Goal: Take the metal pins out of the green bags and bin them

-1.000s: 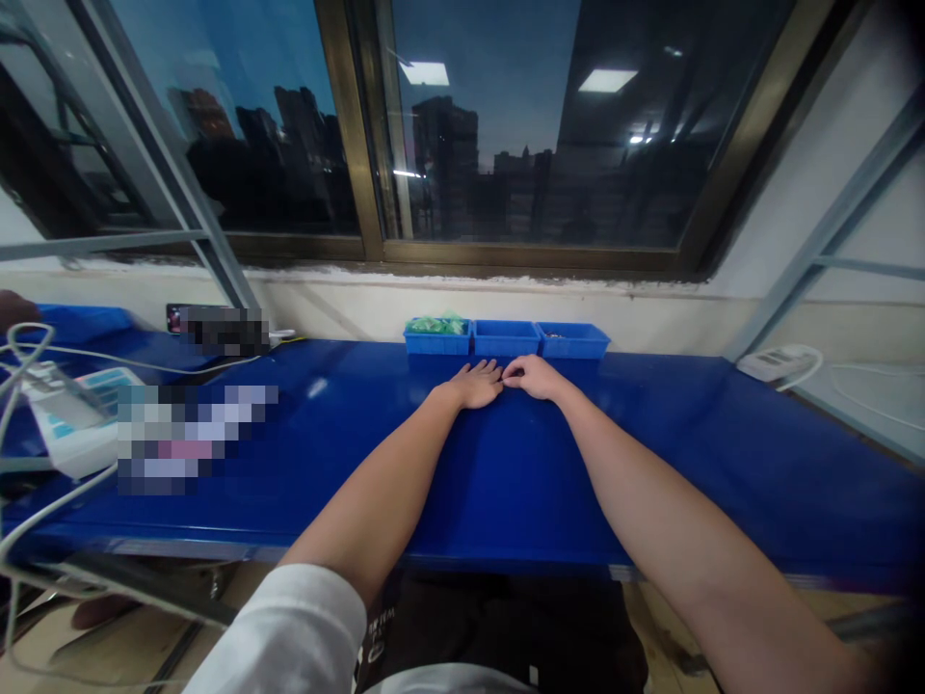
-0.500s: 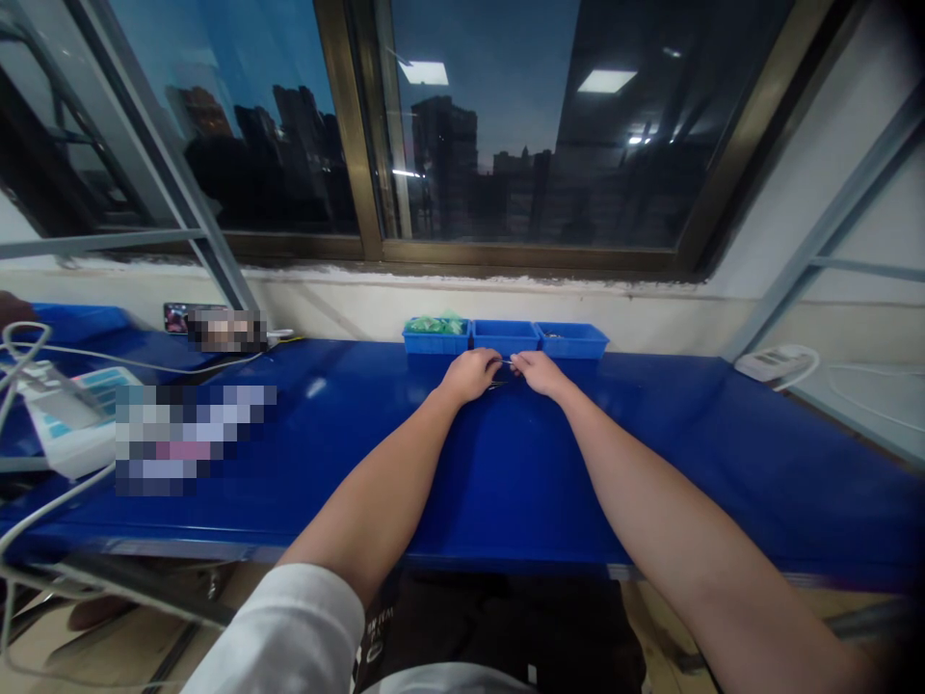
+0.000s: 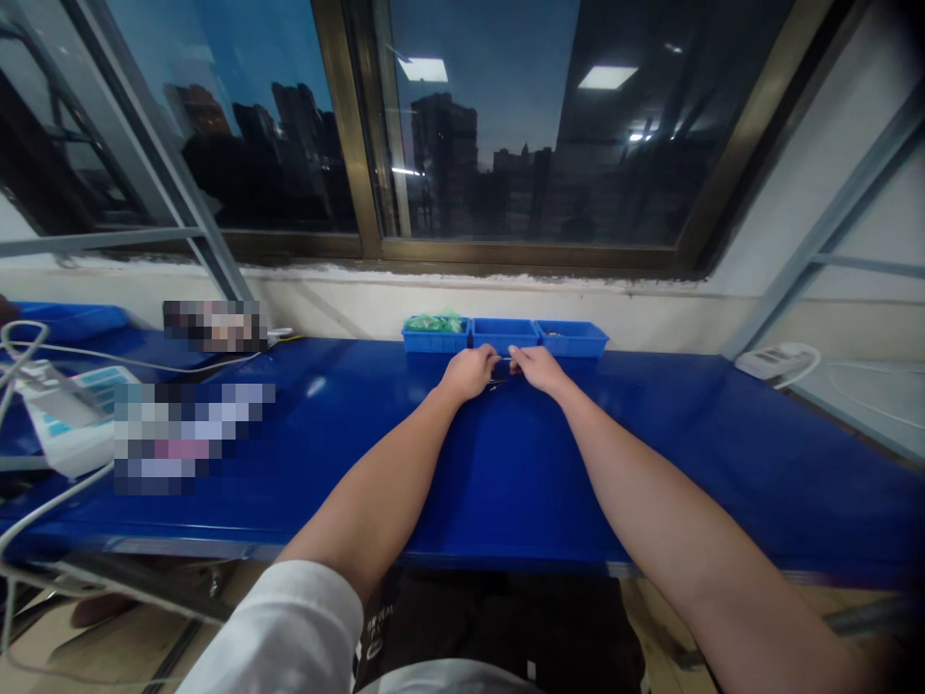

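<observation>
Just in front of the blue bins, my left hand [image 3: 471,372] and my right hand [image 3: 535,368] are held close together above the blue table [image 3: 520,482]. A thin, pale, rod-like piece [image 3: 504,359] spans the small gap between them, and the fingertips of both hands are closed on its ends. Its kind is too small to make out. Below my left fingers a second thin shiny piece [image 3: 495,386] shows; whether it lies on the table or hangs from the hand I cannot tell.
Behind my hands stand a blue bin [image 3: 436,341] with green wrapped items, a middle blue bin [image 3: 504,332] and a right blue bin [image 3: 574,339] with small parts. At left sit a white device [image 3: 62,424] and cables. A white power strip [image 3: 773,361] lies at right.
Both hands stay in nearly the same place. The gap between their fingertips is slightly wider, and more of the thin piece shows.
</observation>
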`<state>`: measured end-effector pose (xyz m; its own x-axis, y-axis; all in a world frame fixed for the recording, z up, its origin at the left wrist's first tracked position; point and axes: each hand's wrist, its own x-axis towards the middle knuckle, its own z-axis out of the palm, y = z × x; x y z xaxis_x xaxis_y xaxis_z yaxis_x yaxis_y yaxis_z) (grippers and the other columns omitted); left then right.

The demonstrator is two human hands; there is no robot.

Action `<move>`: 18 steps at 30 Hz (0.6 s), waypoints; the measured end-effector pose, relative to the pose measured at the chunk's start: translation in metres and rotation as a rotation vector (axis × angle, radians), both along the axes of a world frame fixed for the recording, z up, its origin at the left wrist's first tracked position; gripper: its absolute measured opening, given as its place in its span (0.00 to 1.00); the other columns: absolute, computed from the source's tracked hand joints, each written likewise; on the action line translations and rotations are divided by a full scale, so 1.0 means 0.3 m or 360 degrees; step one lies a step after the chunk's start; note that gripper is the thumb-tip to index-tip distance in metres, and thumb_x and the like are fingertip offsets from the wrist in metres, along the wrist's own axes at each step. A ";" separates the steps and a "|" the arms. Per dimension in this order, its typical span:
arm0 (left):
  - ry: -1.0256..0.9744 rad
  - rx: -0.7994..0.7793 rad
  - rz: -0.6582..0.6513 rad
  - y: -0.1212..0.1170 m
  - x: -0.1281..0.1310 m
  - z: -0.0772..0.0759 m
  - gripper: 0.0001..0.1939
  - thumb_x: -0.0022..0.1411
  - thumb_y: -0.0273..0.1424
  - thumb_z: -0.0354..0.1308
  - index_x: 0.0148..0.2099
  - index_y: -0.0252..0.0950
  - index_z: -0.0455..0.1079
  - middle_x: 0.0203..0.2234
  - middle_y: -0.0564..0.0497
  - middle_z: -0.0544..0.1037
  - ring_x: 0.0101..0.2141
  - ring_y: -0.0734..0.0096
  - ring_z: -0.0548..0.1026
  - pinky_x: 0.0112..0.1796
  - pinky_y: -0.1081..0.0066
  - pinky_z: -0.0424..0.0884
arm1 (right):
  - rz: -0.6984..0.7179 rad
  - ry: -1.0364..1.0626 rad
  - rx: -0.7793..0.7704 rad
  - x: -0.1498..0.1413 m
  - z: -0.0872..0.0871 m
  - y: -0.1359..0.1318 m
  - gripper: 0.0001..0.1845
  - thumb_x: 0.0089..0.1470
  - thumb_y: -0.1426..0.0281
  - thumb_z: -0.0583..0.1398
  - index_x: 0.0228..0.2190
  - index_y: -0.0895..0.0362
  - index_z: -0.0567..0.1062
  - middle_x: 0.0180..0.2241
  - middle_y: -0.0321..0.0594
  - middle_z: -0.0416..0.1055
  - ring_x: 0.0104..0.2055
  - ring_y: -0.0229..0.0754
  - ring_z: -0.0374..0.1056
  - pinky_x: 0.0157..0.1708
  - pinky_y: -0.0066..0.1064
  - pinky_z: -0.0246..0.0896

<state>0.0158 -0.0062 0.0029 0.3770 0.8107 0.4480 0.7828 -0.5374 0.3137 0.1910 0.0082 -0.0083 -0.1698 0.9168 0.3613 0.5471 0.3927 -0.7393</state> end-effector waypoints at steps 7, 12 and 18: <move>-0.0021 -0.0040 0.0038 0.000 -0.001 0.003 0.12 0.67 0.34 0.45 0.42 0.38 0.70 0.32 0.48 0.79 0.35 0.67 0.76 0.38 0.71 0.68 | 0.0055 0.0542 -0.0176 0.005 0.006 -0.003 0.18 0.45 0.56 0.60 0.30 0.58 0.76 0.27 0.41 0.76 0.28 0.39 0.69 0.24 0.27 0.58; -0.0084 -0.0022 0.0045 -0.002 -0.002 0.000 0.14 0.66 0.38 0.46 0.48 0.37 0.66 0.33 0.48 0.79 0.37 0.63 0.77 0.38 0.69 0.69 | -0.0013 0.0609 -0.0118 0.015 0.011 -0.008 0.16 0.43 0.60 0.61 0.31 0.58 0.78 0.29 0.42 0.77 0.33 0.43 0.71 0.28 0.30 0.61; -0.0100 -0.0065 0.0210 0.003 -0.011 -0.001 0.20 0.66 0.39 0.46 0.57 0.36 0.59 0.41 0.46 0.78 0.44 0.60 0.75 0.43 0.66 0.68 | -0.0462 0.0338 0.0368 0.034 0.016 -0.003 0.15 0.44 0.67 0.58 0.34 0.59 0.78 0.34 0.44 0.77 0.38 0.45 0.70 0.44 0.37 0.63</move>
<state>0.0125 -0.0054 0.0026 0.2379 0.8695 0.4329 0.8240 -0.4167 0.3840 0.2011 0.0074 -0.0036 0.1841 0.8064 0.5620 0.5043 0.4133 -0.7582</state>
